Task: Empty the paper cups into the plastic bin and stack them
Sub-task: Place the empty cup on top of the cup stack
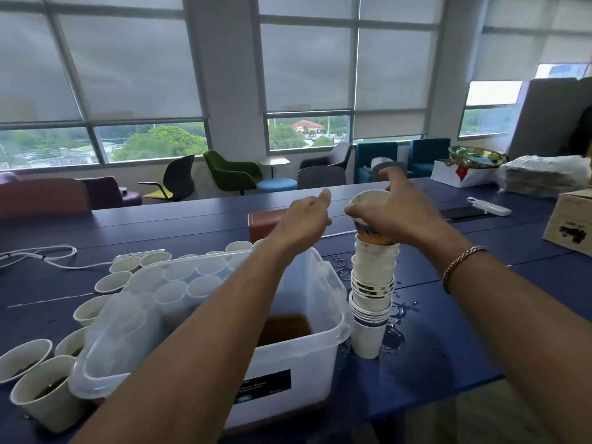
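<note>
A person's right hand point(398, 214) grips the top cup point(368, 205) of a tall stack point(371, 283) just beside the plastic bin point(306, 358), which holds brown liquid. The left hand point(304, 219) hovers loosely curled, seemingly empty. Many cups point(48, 390) remain left of the bin, some visibly full.

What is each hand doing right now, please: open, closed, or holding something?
Left hand: open, loosely curled, nothing visible in it.
Right hand: gripping the top paper cup of the cup stack.
</note>
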Demonstrator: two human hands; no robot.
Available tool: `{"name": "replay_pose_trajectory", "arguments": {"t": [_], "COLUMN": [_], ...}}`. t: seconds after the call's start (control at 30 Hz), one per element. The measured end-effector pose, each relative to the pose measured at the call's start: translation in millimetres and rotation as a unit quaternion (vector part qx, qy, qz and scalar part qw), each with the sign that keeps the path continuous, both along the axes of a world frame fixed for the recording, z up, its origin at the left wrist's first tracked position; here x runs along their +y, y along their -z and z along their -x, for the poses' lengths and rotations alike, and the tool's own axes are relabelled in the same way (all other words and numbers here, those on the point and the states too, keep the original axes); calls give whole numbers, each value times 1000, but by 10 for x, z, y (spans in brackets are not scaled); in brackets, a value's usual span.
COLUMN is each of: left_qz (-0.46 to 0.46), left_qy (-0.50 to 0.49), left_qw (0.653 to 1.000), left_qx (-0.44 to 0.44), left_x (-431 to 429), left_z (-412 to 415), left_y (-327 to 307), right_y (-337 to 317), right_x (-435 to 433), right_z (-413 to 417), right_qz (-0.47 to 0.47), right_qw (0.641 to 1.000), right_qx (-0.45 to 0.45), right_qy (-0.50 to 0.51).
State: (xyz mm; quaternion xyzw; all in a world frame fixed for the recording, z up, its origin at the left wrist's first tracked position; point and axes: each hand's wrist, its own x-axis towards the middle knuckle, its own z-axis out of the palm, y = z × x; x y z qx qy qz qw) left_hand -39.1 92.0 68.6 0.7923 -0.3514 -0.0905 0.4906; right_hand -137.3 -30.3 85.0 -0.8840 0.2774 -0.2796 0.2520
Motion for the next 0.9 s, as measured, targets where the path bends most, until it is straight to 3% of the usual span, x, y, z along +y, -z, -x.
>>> {"name": "replay_pose_trajectory", "arguments": {"t": [0.17,0.27,0.4,0.47,0.53,0.63,0.7,0.8,0.9], "left_qz": [-10,-20,-53,-59,-54,-53,-48,-55,-94], "left_qy": [48,83,92,93,80,36,2,-49,-93], "left_qw": [998,996,994,994,995,998,999,997,990], "left_qx": [50,29,12,15,16,3,-4,-16,-40], "left_x": [16,-49,-65,-28,37,142,219,368,555], "left_z": [-69,-34,-14,-66,-151,-369,-558,-890,-1157], "left_y": [-29,-51,-33,7,16,2,27,122,211], "right_y": [-52,-101,-98,-72,-93,-175,-192,-92,137], "right_x": [35,9,9,12,21,188,389,658,762], "right_z": [-187,-205,-192,-195,-230,-381,-569,-983,-1444], "right_qz": [32,26,72,80,102,103,102,71,37], "right_qw": [992,986,919,894,906,962,975,975,966], "right_qx": [126,163,387,438,408,247,173,137,172], "right_qy": [0,13,-31,-50,-53,-53,-95,-157,-187]}}
